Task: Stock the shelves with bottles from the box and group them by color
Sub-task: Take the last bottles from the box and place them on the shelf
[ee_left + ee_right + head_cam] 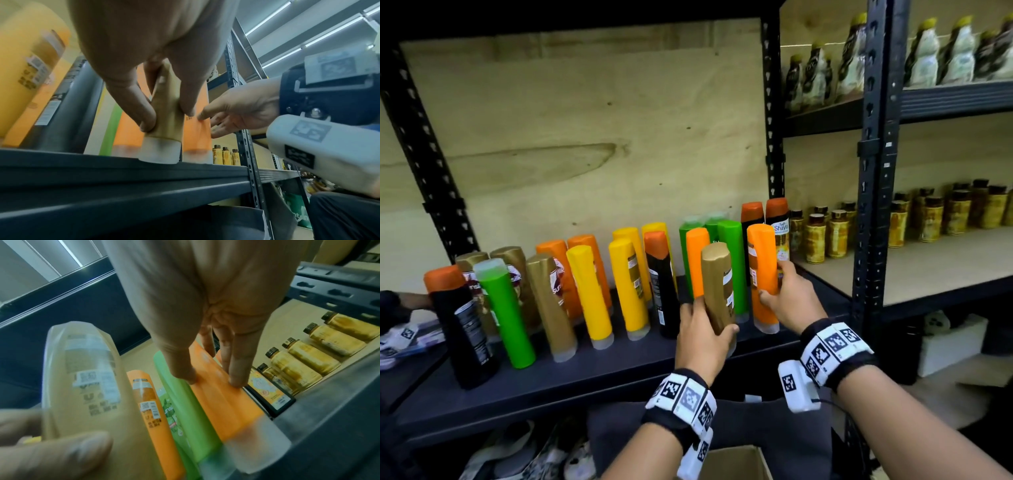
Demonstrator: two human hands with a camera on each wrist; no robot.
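My left hand (709, 320) grips a gold bottle (717, 284) that stands cap-down at the front edge of the dark shelf (585, 370). In the left wrist view its thumb and fingers pinch the gold bottle (166, 112) just above the clear cap. My right hand (774, 284) holds an orange bottle (762, 267) just to the right, thumb on its front and fingers round its far side. The right wrist view shows those fingers (236, 374) lying on the orange bottle (222, 399), with a green bottle (180, 402) beside it. Orange, yellow, green, gold and black bottles stand mixed along the shelf.
Another person's hand (404, 303) reaches in at the far left beside a black bottle (462, 325). A cardboard box (736, 462) sits below my wrists. A black upright post (873, 171) separates the right-hand shelf, which holds rows of small amber bottles (928, 219).
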